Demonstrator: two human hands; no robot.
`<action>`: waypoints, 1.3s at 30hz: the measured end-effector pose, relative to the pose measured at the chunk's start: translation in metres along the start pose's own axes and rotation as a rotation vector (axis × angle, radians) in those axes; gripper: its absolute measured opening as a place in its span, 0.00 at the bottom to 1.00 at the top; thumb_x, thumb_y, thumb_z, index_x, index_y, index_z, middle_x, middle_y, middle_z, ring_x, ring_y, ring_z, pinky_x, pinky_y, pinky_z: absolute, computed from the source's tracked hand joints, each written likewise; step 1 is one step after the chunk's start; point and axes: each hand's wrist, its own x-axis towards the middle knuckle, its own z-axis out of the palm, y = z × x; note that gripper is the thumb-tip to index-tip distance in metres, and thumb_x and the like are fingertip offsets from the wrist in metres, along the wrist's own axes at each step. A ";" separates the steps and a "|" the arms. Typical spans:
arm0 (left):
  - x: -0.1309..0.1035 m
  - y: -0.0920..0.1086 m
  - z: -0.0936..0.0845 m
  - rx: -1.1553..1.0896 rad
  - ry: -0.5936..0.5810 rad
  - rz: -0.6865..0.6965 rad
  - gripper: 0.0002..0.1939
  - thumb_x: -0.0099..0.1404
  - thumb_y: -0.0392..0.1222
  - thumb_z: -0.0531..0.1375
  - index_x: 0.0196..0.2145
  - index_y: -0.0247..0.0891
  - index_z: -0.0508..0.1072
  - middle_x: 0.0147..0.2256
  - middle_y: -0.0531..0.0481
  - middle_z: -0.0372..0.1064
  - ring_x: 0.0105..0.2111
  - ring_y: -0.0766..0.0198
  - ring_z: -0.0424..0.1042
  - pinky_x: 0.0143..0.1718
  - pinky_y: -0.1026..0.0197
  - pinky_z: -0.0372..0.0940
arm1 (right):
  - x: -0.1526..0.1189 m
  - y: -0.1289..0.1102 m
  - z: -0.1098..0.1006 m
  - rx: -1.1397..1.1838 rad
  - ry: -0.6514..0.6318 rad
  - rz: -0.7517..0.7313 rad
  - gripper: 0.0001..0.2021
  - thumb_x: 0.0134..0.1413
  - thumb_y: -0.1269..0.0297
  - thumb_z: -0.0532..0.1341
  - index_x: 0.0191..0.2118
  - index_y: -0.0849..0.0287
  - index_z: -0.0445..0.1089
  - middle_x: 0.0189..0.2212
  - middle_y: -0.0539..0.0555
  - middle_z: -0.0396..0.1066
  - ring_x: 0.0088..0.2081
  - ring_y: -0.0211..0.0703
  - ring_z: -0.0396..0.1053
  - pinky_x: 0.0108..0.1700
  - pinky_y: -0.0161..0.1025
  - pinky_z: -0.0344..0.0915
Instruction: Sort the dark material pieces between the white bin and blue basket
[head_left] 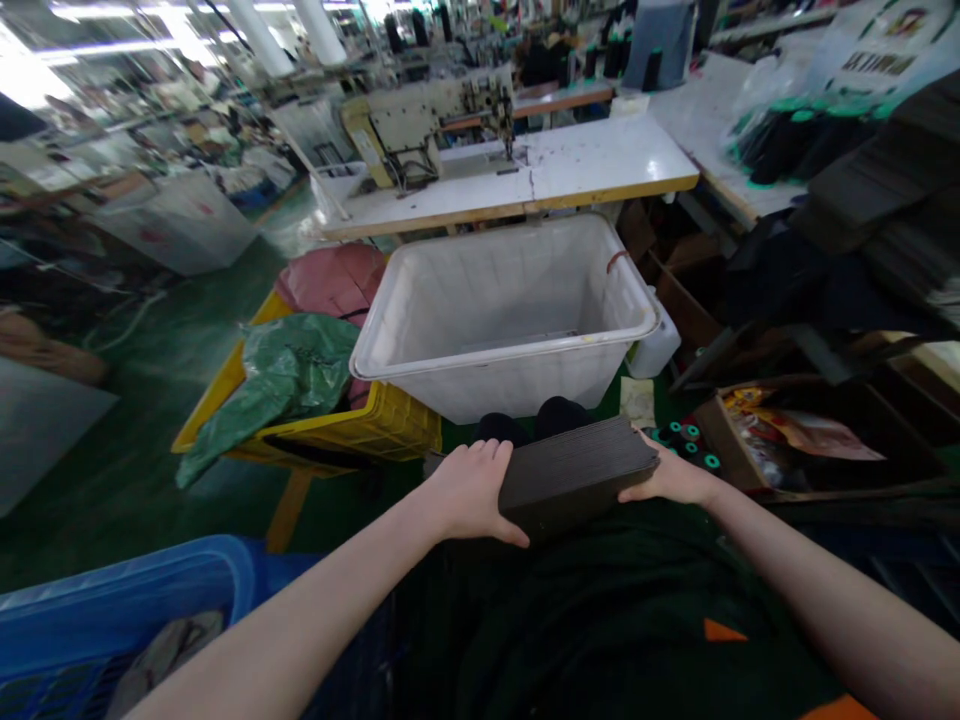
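Observation:
A thick stack of dark cut fabric pieces (574, 470) is held level in front of my body, its layered edges showing. My left hand (476, 490) grips the left part of the stack, fingers over the top and thumb along the near side. At the right end, my right hand (660, 475) is closed round the corner, its thumb on the near side and the other fingers partly hidden behind it. Just beyond the stack stands a large white plastic tub (495, 375), with something flat and hard to make out on its floor.
A sewing machine (409, 130) sits on a white table (600, 150) behind the tub. Left are a yellow crate (322, 440) with green sheeting (292, 365) and a blue basket (225, 570). Thread cones (686, 440) and a cardboard box (727, 440) lie on the right.

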 end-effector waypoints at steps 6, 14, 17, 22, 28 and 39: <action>-0.031 0.019 0.032 0.012 0.103 0.008 0.34 0.49 0.48 0.67 0.53 0.36 0.65 0.48 0.39 0.68 0.48 0.46 0.68 0.53 0.49 0.59 | 0.001 -0.010 -0.007 0.051 0.001 -0.011 0.47 0.33 0.59 0.75 0.61 0.57 0.55 0.57 0.60 0.64 0.58 0.57 0.62 0.61 0.52 0.58; -0.061 0.031 -0.025 -0.164 0.160 -0.411 0.38 0.44 0.60 0.67 0.50 0.42 0.64 0.41 0.48 0.72 0.40 0.49 0.73 0.39 0.56 0.63 | 0.114 -0.077 -0.046 0.027 -0.335 -0.165 0.40 0.36 0.60 0.73 0.59 0.57 0.62 0.53 0.56 0.69 0.53 0.54 0.67 0.57 0.51 0.62; -0.069 0.032 -0.022 -0.229 0.182 -0.566 0.39 0.43 0.63 0.67 0.49 0.41 0.65 0.40 0.47 0.73 0.38 0.49 0.74 0.35 0.57 0.63 | 0.172 -0.087 -0.031 0.037 -0.530 -0.174 0.37 0.38 0.60 0.73 0.57 0.58 0.65 0.50 0.56 0.72 0.49 0.53 0.69 0.54 0.51 0.65; -0.068 0.031 0.031 -0.337 0.243 -0.783 0.35 0.42 0.61 0.68 0.43 0.40 0.64 0.38 0.44 0.73 0.38 0.47 0.75 0.31 0.58 0.62 | 0.214 -0.066 0.030 0.102 -0.646 0.051 0.37 0.30 0.60 0.75 0.52 0.61 0.69 0.48 0.58 0.73 0.50 0.54 0.69 0.56 0.53 0.62; -0.077 0.028 0.067 -0.298 0.359 -0.857 0.33 0.45 0.61 0.67 0.41 0.39 0.62 0.41 0.41 0.72 0.42 0.43 0.73 0.35 0.55 0.64 | 0.155 -0.031 0.082 0.046 -0.203 0.122 0.41 0.40 0.48 0.70 0.60 0.54 0.59 0.56 0.61 0.62 0.61 0.57 0.56 0.62 0.59 0.51; -0.060 0.057 0.060 -0.109 0.310 -0.736 0.30 0.50 0.56 0.64 0.44 0.34 0.63 0.39 0.36 0.68 0.40 0.42 0.71 0.40 0.47 0.63 | 0.016 -0.104 0.165 0.578 -0.001 0.461 0.42 0.54 0.40 0.57 0.67 0.51 0.39 0.66 0.56 0.50 0.66 0.51 0.49 0.68 0.52 0.45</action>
